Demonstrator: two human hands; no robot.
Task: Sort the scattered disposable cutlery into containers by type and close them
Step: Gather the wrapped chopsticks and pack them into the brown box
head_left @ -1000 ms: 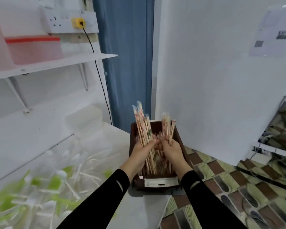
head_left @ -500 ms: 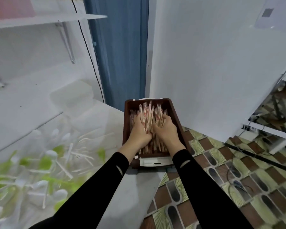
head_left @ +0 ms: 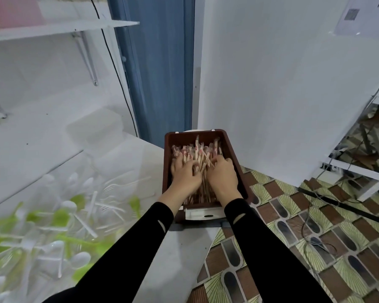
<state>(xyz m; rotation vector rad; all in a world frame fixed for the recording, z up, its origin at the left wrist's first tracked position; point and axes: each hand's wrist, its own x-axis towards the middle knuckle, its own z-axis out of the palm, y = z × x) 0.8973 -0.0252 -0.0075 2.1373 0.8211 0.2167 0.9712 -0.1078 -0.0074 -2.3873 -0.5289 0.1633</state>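
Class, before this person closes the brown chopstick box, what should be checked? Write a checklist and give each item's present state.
1. Chopsticks inside the brown box: ok.
2. Hands clear of the box: not ok; left hand and right hand rest on the pile.
3. Grip on the chopsticks released: cannot tell.
4. Lid at hand: cannot tell; none shows.
5. Box fully on the table: cannot tell; it sits at the edge.
6. Plastic spoons and forks sorted: not ok; scattered on the table.
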